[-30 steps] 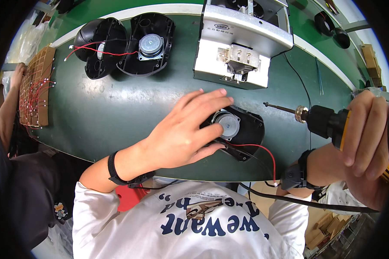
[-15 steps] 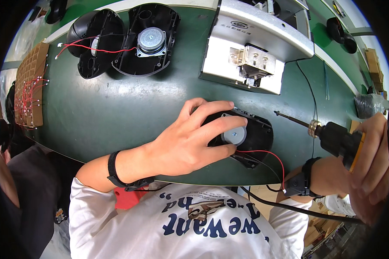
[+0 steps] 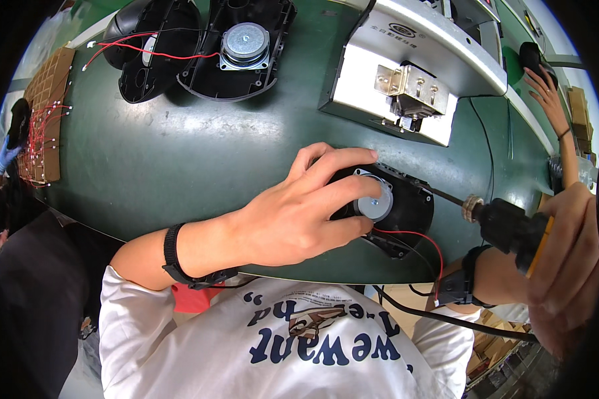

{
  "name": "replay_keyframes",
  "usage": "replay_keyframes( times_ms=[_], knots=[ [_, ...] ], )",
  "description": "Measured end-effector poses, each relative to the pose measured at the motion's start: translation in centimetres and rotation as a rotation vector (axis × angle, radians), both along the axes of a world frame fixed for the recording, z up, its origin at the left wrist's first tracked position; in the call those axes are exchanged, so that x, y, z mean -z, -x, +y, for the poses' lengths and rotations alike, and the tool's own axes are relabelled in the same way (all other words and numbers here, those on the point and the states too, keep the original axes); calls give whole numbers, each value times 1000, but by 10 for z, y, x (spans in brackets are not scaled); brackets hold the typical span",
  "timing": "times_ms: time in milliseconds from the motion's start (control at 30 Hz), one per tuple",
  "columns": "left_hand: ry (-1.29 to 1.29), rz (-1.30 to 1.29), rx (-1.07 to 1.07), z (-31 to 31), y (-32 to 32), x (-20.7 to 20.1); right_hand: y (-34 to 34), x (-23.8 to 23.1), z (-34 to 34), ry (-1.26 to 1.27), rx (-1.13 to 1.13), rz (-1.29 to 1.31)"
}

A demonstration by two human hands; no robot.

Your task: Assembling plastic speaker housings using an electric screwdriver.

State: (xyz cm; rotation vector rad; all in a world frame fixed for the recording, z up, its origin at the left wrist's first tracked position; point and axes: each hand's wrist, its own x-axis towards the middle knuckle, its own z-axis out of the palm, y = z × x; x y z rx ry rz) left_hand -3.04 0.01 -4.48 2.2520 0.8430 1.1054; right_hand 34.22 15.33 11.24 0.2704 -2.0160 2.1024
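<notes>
My left hand (image 3: 293,213) is curled over a black speaker housing (image 3: 414,207) on the green table, gripping it with the fingers across the round grey speaker driver (image 3: 378,206) set inside. A red wire (image 3: 424,239) and a dark one trail from the driver toward the table's near edge. In my right hand (image 3: 569,243) is a black electric screwdriver (image 3: 509,223), held pointing left. Its bit reaches the right end of the housing; whether the tip touches it or a screw is there, I cannot tell.
A silver screw-feeding machine (image 3: 353,83) stands behind the housing. At the back left lie more black housings (image 3: 283,50), one with a driver (image 3: 245,45). A carton (image 3: 45,113) with red wires is far left. Another person's hand (image 3: 549,100) is at the upper right.
The screwdriver bit has come from open space over the table to the housing's right end. Another person's hand has appeared at the upper right, at a black part. The view has shifted slightly.
</notes>
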Motion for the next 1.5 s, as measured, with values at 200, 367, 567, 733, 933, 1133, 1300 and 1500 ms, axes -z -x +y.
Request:
replay_keyframes(
  times_ms=[200,367,567,733,933,1133,1300,1500],
  knots=[
    [-26,40,15,1,2,-3,64,6,-12,9,80,41],
    [-51,53,5,0,0,-4,85,4,-20,-8,152,70],
    [-71,95,38,-4,4,4,120,19,-44,-46,265,127],
    [-63,89,14,-5,2,-5,92,26,-44,-44,347,148],
    [33,-49,-40,0,4,-11,89,23,-60,-21,553,212],
    [277,-111,-130,5,-2,-12,121,-23,-30,-128,322,-192],
    [446,-56,-136,8,-2,-23,116,-21,-32,-140,224,-161],
    [556,-90,-68,16,-4,-30,130,-14,-62,-18,445,-90]
  ],
)
